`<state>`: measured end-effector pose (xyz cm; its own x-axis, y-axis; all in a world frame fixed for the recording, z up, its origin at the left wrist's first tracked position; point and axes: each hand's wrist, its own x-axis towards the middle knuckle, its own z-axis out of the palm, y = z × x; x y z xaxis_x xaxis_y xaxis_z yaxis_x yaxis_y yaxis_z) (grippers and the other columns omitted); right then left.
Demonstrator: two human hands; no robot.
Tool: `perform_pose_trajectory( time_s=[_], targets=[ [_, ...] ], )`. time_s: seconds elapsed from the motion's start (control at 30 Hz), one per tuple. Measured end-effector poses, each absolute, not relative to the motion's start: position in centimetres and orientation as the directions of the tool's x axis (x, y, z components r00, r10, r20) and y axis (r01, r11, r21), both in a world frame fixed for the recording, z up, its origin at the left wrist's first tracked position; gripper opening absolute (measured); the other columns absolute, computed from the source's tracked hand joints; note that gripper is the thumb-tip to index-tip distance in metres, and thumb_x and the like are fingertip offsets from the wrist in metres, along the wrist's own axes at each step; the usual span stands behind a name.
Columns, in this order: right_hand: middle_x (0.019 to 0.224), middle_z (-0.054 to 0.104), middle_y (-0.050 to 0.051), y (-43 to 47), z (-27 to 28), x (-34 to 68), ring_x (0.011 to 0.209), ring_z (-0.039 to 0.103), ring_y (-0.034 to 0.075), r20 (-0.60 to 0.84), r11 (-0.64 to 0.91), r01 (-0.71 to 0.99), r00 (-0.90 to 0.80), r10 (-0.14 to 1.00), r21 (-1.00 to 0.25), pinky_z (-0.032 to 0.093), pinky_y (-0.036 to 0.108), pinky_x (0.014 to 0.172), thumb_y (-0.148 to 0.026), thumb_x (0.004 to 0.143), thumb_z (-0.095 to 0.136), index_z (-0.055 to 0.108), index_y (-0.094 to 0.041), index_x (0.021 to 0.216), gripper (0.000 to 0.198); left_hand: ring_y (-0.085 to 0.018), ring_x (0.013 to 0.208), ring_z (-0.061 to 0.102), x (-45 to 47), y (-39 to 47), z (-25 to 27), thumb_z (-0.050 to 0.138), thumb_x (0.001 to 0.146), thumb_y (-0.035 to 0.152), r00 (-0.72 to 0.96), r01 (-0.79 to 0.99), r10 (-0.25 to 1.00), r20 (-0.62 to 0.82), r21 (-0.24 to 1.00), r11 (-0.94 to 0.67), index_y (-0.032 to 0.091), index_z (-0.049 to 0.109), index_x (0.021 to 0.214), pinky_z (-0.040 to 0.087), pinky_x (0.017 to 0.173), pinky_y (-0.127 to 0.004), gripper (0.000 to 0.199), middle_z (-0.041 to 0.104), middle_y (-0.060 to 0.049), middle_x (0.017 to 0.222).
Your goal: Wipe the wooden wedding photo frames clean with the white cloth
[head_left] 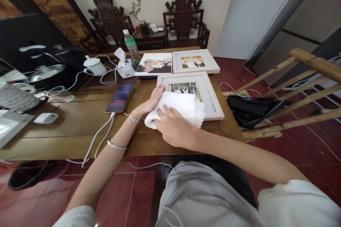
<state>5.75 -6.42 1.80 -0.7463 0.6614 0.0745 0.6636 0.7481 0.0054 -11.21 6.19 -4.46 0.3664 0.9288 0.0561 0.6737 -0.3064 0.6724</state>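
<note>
A white picture frame (pixel 216 108) lies flat near the front edge of the wooden table, with a photo of two people in its middle. My left hand (pixel 156 98) grips the frame's left side. Under my right hand (pixel 173 126) is a folded white towel (pixel 183 104), which the fingers hold against the frame's lower left part. The towel covers that part of the frame and some of the photo. Just behind lie a second white picture frame (pixel 211 64) and a frameless photo panel (pixel 154 56) on a dark base.
On the wooden table (pixel 80 127), a phone (pixel 119 97) with a white cable lies left of my left arm. A tissue box (pixel 126 69), a green-labelled bottle (pixel 131 46) and a lidded white cup (pixel 95 66) stand farther back. A bamboo rack (pixel 298 78) is at the right.
</note>
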Motion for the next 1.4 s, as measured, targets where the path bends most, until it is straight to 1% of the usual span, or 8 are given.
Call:
perform_pose_trajectory(
  time_s=[0.1, 0.37, 0.53, 0.77, 0.93, 1.1, 1.23, 1.4],
  targets=[
    [0.136, 0.063, 0.028, -6.0, 1.2, 4.8, 0.128, 0.057, 0.038, 0.085, 0.726, 0.686, -0.726, 0.682, 0.036, 0.038, 0.052, 0.109, -0.012, 0.096, 0.045, 0.071, -0.004, 0.122, 0.038, -0.023, 0.159, 0.020, -11.3, 6.4, -4.7, 0.013, 0.109, 0.049, 0.399, 0.699, 0.915, 0.059, 0.627, -0.345, 0.017, 0.035, 0.160, 0.023, 0.128, -0.043, 0.064, 0.025, -0.011, 0.171],
    [0.128, 0.069, 0.019, -6.5, 3.0, 10.4, 0.128, 0.057, 0.034, -0.062, 0.691, 0.723, -0.690, 0.721, -0.009, 0.038, 0.050, 0.110, -0.005, 0.092, 0.045, 0.073, -0.010, 0.112, 0.035, -0.029, 0.159, 0.020, -10.4, 5.8, -5.7, 0.015, 0.107, 0.057, 0.488, 0.750, 0.845, 0.220, 0.389, -0.535, 0.007, 0.032, 0.159, 0.018, 0.130, -0.048, 0.073, 0.035, -0.020, 0.165],
    [0.113, 0.072, 0.020, -6.8, 3.9, 13.9, 0.115, 0.064, 0.032, -0.098, 0.651, 0.758, -0.646, 0.757, 0.033, 0.045, 0.044, 0.099, 0.000, 0.087, 0.047, 0.076, -0.010, 0.101, 0.033, -0.028, 0.159, 0.017, -10.0, 6.0, -5.1, 0.016, 0.108, 0.049, 0.484, 0.759, 0.863, 0.148, 0.419, -0.498, 0.001, 0.034, 0.157, 0.015, 0.131, -0.046, 0.071, 0.033, -0.021, 0.166],
    [0.111, 0.073, 0.017, -6.1, 2.9, 9.6, 0.111, 0.064, 0.029, -0.012, 0.730, 0.681, -0.732, 0.682, -0.056, 0.043, 0.042, 0.095, -0.007, 0.093, 0.048, 0.075, -0.013, 0.099, 0.028, -0.025, 0.158, 0.023, -10.9, 6.9, -5.4, 0.016, 0.106, 0.058, 0.450, 0.681, 0.882, 0.141, 0.585, -0.441, 0.019, 0.042, 0.155, 0.023, 0.129, -0.048, 0.067, 0.037, -0.011, 0.166],
    [0.107, 0.074, 0.018, -4.9, 2.4, 5.9, 0.105, 0.066, 0.028, 0.002, 0.783, 0.616, -0.786, 0.618, -0.084, 0.044, 0.041, 0.090, -0.008, 0.096, 0.045, 0.074, -0.010, 0.103, 0.030, -0.028, 0.157, 0.027, -11.3, 6.7, -5.8, 0.014, 0.107, 0.054, 0.474, 0.702, 0.856, 0.205, 0.499, -0.508, 0.016, 0.043, 0.152, 0.025, 0.128, -0.052, 0.066, 0.041, -0.017, 0.163],
    [0.121, 0.072, 0.017, -5.6, 2.4, 8.6, 0.123, 0.061, 0.028, 0.006, 0.750, 0.654, -0.753, 0.658, -0.098, 0.039, 0.045, 0.106, -0.004, 0.094, 0.044, 0.073, -0.011, 0.110, 0.035, -0.031, 0.155, 0.030, -10.7, 5.9, -6.0, 0.017, 0.107, 0.055, 0.464, 0.728, 0.832, 0.304, 0.405, -0.554, 0.008, 0.042, 0.151, 0.022, 0.129, -0.054, 0.069, 0.045, -0.023, 0.159],
    [0.127, 0.070, 0.019, -7.2, 3.1, 13.5, 0.128, 0.059, 0.029, -0.047, 0.680, 0.732, -0.681, 0.730, -0.045, 0.039, 0.048, 0.110, -0.001, 0.088, 0.048, 0.074, -0.010, 0.109, 0.036, -0.033, 0.154, 0.032, -10.3, 5.5, -5.7, 0.027, 0.106, 0.051, 0.471, 0.746, 0.826, 0.311, 0.360, -0.561, 0.006, 0.043, 0.150, 0.024, 0.128, -0.054, 0.065, 0.047, -0.022, 0.156],
    [0.128, 0.070, 0.020, -8.7, 3.9, 19.0, 0.131, 0.059, 0.032, -0.041, 0.527, 0.839, -0.527, 0.849, 0.138, 0.038, 0.050, 0.112, 0.002, 0.080, 0.052, 0.077, -0.014, 0.100, 0.036, -0.034, 0.153, 0.033, -10.0, 5.5, -5.3, 0.034, 0.104, 0.047, 0.480, 0.750, 0.824, 0.302, 0.347, -0.563, 0.005, 0.047, 0.147, 0.024, 0.128, -0.053, 0.062, 0.050, -0.023, 0.154]
  ],
)
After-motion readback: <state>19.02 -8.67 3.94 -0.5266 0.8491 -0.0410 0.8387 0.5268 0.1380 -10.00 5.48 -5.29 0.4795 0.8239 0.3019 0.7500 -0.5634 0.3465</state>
